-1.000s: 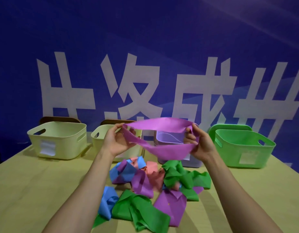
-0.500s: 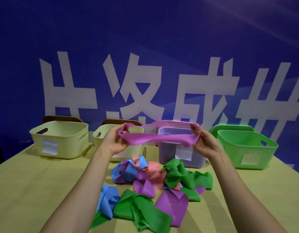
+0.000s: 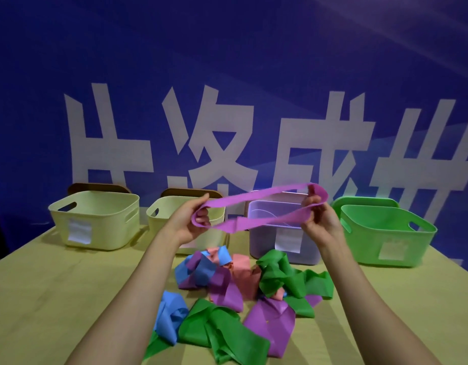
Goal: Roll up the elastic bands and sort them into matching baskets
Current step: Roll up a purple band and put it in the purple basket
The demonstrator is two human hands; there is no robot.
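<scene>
A smooth, flat purple elastic band (image 3: 256, 199) is held stretched as a loop in the air before the lilac plastic basket (image 3: 264, 246). Its ends are gripped by the curled fingers of the left hand (image 3: 188, 225) and the right hand (image 3: 321, 225). Crumpled bands (image 3: 227, 288) are heaped on the table (image 3: 43, 299) below.

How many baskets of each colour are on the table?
Pale yellow baskets: 2
Purple basket: 1
Green basket: 1, with a green rim behind it that may be another
Total: 4
</scene>
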